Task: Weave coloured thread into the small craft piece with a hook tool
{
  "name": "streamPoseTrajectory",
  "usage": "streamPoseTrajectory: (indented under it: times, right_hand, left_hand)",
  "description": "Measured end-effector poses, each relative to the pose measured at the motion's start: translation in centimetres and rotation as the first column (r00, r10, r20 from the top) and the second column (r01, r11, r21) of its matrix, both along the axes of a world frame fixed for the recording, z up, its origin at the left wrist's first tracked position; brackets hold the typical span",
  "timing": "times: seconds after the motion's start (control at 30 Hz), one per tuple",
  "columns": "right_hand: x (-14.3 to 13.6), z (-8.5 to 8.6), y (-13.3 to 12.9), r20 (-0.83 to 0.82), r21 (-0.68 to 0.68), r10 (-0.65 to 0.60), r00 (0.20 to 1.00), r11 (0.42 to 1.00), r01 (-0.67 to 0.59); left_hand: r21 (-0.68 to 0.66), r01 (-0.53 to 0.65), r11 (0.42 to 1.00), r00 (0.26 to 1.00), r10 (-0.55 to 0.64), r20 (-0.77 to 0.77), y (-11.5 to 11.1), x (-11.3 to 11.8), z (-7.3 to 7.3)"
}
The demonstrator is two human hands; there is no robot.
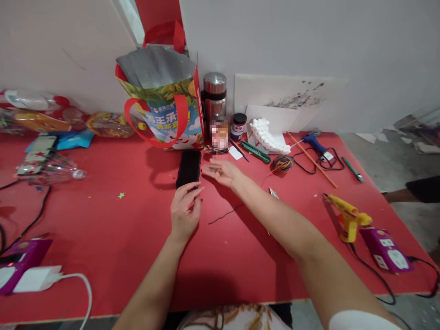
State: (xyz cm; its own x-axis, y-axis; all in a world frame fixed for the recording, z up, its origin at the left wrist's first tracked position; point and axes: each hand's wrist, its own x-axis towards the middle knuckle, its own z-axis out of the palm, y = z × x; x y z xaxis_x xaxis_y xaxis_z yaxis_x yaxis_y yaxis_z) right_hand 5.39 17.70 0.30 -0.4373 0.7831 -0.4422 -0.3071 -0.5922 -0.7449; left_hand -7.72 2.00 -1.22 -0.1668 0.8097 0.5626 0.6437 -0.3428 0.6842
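Note:
A flat black phone-like slab (189,168) lies on the red table in front of the shopping bag. My left hand (185,208) rests at its near end, loosely bent, with the fingers apart from the thumb and the fingertips over or touching the slab's edge. To the right of the slab is my right hand (222,172), palm partly turned up and fingers stretched out, holding nothing. A dark thread (225,214) runs beneath my right forearm. Beyond that arm sits a ball of multicoloured yarn (282,163), and a small metal tool (273,193) is partly hidden.
Behind stand a shopping bag (165,107), a steel thermos (215,94) and a dark jar (238,126). A green cutter (255,151) lies nearby. Rightward are a blue glue gun (314,143), a yellow glue gun (349,217) and a purple power strip (387,250). Plastic bottles (51,169) lie left.

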Motion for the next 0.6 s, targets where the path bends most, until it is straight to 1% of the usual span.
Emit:
streamPoseTrajectory:
  times: [0.07, 0.13, 0.23, 0.3, 0.4, 0.47, 0.53, 0.6]
  right_hand:
    - [0.3, -0.4, -0.4, 0.072, 0.042, 0.053, 0.996, 0.998, -0.056]
    - [1.2, -0.8, -1.4, 0.154, 0.114, 0.088, 0.984, 0.988, -0.106]
    - [2.6, -0.8, -2.4, 0.334, 0.262, 0.081, 0.939, 0.949, -0.175]
    - [2.8, -0.4, -2.2, 0.468, 0.380, 0.041, 0.883, 0.892, -0.243]
    - [2.0, 0.4, -1.3, 0.636, 0.517, -0.025, 0.771, 0.756, -0.402]
    - [1.1, 0.6, -0.5, 0.731, 0.528, -0.054, 0.680, 0.677, -0.514]
    - [0.0, 0.3, 0.4, 0.808, 0.493, -0.074, 0.584, 0.627, -0.603]
    - [-1.2, -0.1, 1.2, 0.857, 0.461, -0.099, 0.506, 0.589, -0.664]
  left_hand:
    - [0.000, -0.016, 1.000, 1.000, 0.016, -0.015, 0.0, 0.0, 0.1]
    - [-0.005, -0.011, 1.000, 1.000, 0.011, -0.009, 0.0, 0.1, 0.2]
    - [-0.009, 0.027, 1.000, 0.999, -0.027, 0.023, -0.1, 0.3, 0.0]
    - [-0.001, 0.049, 0.999, 0.998, -0.049, 0.025, -0.2, 0.5, -0.2]
    - [0.009, 0.062, 0.998, 0.998, -0.062, 0.021, -0.2, 0.6, -0.5]
    - [0.001, 0.068, 0.998, 0.997, -0.068, 0.022, -0.2, 0.7, -0.7]
    - [-0.006, 0.077, 0.997, 0.997, -0.077, 0.011, -0.1, 0.7, -0.9]
    - [-0.006, 0.089, 0.996, 0.996, -0.089, -0.006, 0.0, 0.8, -1.0]
